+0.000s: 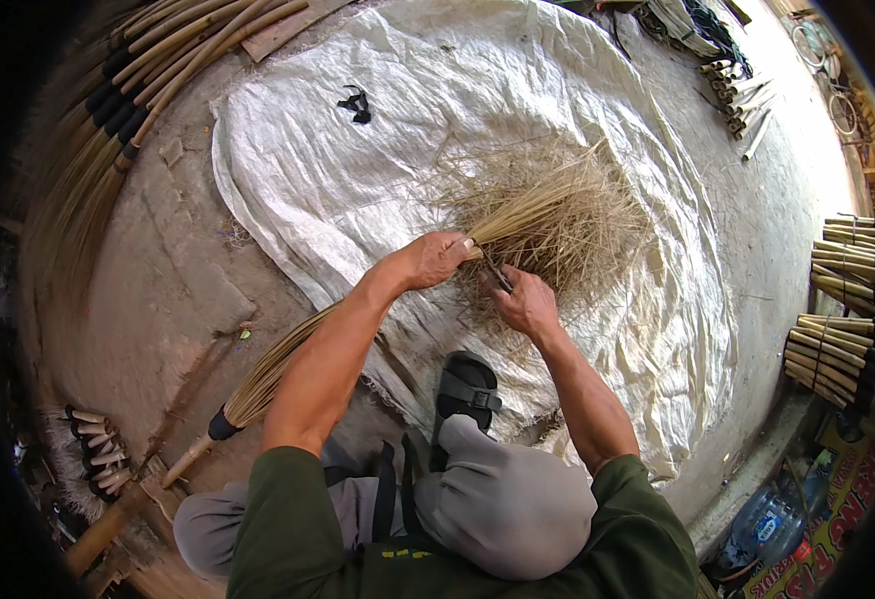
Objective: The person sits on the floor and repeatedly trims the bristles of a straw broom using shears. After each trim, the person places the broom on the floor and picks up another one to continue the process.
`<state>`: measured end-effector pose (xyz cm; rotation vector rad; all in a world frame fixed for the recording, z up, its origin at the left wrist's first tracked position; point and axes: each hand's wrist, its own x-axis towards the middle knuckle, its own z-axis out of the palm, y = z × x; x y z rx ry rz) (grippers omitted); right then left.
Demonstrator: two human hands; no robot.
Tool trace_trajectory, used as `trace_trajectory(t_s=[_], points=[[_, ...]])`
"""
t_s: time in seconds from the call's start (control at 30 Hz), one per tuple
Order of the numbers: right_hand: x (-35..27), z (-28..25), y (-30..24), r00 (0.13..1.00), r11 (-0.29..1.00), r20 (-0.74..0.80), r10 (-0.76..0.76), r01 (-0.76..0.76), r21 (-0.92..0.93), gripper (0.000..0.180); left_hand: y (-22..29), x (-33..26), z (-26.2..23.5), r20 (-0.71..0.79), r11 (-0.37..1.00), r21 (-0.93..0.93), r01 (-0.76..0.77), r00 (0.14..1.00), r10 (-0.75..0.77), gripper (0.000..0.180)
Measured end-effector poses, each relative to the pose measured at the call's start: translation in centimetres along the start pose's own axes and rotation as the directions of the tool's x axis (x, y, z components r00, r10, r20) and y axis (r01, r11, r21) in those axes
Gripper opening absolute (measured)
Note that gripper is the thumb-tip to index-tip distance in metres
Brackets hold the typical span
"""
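A stick broom [269,375] slants from the lower left, its bristles passing beneath my left forearm. My left hand [437,262] is closed around the bristles near their far end, and the tips fan out past the fingers. Closed on a thin dark cutting tool [498,276], my right hand [527,303] is close to the left one, just below the bundle. Whether the tool is a knife or shears cannot be made out. Under the bristle tips lies a heap of loose straw-like clippings [587,225].
A white woven sheet [298,150] covers the floor ahead. On it lies a black scrap [357,104]. More brooms [123,120] are at the far left, bundled handles [837,349] at the right, pale tubes [742,98] at the far right. A large water bottle [765,524] is at the lower right.
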<state>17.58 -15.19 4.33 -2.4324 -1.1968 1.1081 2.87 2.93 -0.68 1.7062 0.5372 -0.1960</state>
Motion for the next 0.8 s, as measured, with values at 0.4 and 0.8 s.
trace_trajectory(t_s=[0.4,0.8], points=[[-0.2,0.1,1.0,0.999,0.999,0.014,-0.052,0.052,0.01,0.067,0.8,-0.2,0.3,-0.026,0.997,-0.063,0.04,0.999,-0.042,0.042],[0.7,1.0,1.4,0.994,0.981,0.077,0.075,-0.087,0.172,0.057,0.5,-0.6,-0.4,-0.075,0.998,-0.063,0.01,0.997,-0.015,0.041]])
